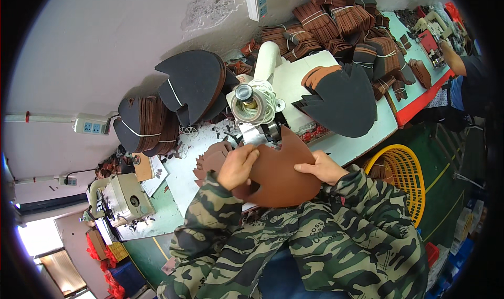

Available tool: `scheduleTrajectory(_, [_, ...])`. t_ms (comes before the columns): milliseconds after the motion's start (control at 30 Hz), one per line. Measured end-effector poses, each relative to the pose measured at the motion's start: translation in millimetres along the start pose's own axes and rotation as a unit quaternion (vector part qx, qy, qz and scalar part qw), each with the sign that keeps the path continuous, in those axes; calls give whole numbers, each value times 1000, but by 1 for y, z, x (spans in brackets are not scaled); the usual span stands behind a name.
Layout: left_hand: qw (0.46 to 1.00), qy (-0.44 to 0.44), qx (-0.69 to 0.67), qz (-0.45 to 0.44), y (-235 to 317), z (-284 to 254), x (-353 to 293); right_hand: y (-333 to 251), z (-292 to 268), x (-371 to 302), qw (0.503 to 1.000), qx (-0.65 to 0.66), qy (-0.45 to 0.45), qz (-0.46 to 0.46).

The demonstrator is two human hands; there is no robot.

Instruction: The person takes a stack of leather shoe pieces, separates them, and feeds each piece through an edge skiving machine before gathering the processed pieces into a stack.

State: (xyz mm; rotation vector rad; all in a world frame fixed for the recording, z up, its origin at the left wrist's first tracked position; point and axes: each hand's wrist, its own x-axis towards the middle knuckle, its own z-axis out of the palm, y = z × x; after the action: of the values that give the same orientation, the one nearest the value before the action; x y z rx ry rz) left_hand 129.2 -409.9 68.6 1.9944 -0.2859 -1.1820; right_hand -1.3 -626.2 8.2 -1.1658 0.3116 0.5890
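White worktable (362, 141): sewing machine (262, 105), dark cut pieces (344, 102), bundled stacks (147, 123).

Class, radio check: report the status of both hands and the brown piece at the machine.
Left hand and right hand both gripping brown piece. Piece's top edge under machine. Nothing between hands and machine.
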Motion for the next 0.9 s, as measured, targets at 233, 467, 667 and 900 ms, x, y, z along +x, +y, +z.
scheduleTrajectory(233, [964, 152, 212, 52, -17, 7, 50, 6, 18, 12, 989, -58, 136, -28])
scheduleTrajectory(467, [974, 23, 136, 177, -32, -11, 73, -13, 36, -28, 992, 54, 5, 115])
scheduleTrajectory(667, [856, 228, 464, -1, -111, -63, 47, -77, -3, -72, 864, -31, 337, -372])
scheduleTrajectory(900, [873, 204, 443, -27, -159, -75, 25, -57, -48, -49, 650, -629, 364, -225])
